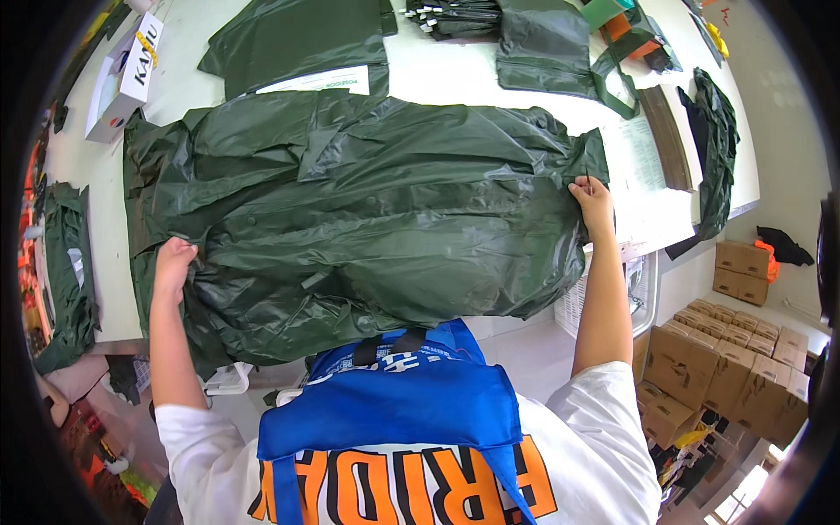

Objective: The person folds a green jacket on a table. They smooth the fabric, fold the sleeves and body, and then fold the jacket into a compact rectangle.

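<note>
A dark green, shiny raincoat [376, 219] lies spread sideways over the white table, its near edge hanging over the front against the blue apron. Wrinkles run along its length, and a few round snaps show near the middle. At its left end, my left hand [178, 262] has its fingers closed on a fold of the fabric. My right hand [595, 206] pinches the right end between thumb and fingers. Both arms are stretched wide, so the coat lies between them.
Folded dark green garments [302, 44] lie along the far side, beside a stack of small black pieces [453, 17]. A white box [127, 79] stands far left. Cardboard sheets [669, 136] and another green garment [713, 149] lie right. Cartons [687, 363] stand on the floor.
</note>
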Motion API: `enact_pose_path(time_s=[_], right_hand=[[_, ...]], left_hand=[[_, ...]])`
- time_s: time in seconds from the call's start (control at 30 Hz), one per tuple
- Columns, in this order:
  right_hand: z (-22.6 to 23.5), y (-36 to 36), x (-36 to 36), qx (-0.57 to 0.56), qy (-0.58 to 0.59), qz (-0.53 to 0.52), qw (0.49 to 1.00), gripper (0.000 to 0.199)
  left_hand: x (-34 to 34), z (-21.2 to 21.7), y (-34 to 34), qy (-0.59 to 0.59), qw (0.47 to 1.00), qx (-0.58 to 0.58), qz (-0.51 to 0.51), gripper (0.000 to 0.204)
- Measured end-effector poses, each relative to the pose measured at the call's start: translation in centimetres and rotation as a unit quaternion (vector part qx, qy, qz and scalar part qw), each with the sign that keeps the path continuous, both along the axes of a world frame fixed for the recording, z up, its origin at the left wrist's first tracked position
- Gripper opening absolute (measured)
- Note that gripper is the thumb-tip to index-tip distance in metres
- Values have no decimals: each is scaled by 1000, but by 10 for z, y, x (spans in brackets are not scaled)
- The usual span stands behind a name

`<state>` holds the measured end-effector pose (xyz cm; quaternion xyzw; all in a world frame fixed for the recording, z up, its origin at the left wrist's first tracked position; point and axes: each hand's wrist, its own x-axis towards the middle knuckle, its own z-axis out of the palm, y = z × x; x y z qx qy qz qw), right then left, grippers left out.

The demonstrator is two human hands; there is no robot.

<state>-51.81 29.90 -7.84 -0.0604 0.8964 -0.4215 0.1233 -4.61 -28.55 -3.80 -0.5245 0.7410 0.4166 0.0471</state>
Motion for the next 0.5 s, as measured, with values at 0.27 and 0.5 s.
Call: enact_pose_path(time_s=[0.27, 0.5], right_hand=[[4, -26, -14, 138, -11, 98, 985, 26], [6, -21, -29, 98, -42, 214, 971, 34]], left_hand=[[-152, 59, 150, 193, 953, -168, -162, 27], [-296, -10, 304, 177, 863, -165, -443, 47]])
